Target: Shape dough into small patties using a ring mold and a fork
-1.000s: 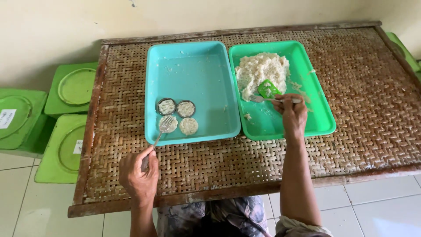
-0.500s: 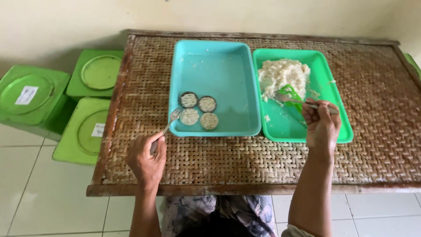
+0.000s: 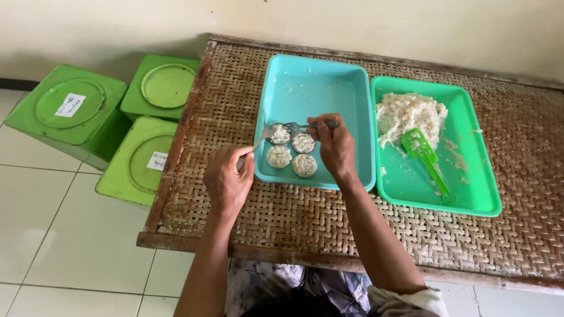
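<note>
We see our left hand [image 3: 228, 179] closed around the handle of a metal spoon [image 3: 262, 138], whose bowl reaches over the near left edge of the turquoise rectangular plastic tray [image 3: 314, 94]. Our right hand [image 3: 333, 142] grips a metal fork [image 3: 299, 126], its tines pointing left and meeting the spoon above four small round white patties [image 3: 292, 154] clustered in the tray's near left corner. Just beside it on the woven rattan counter [image 3: 235, 211] sits a green rectangular plastic tray [image 3: 470, 202] holding a heap of white grated mixture [image 3: 408, 114] and a green plastic spatula [image 3: 426, 155]. Three green square lidded tins [image 3: 76, 117] stand on the tiled floor [image 3: 53, 246] to the left.
</note>
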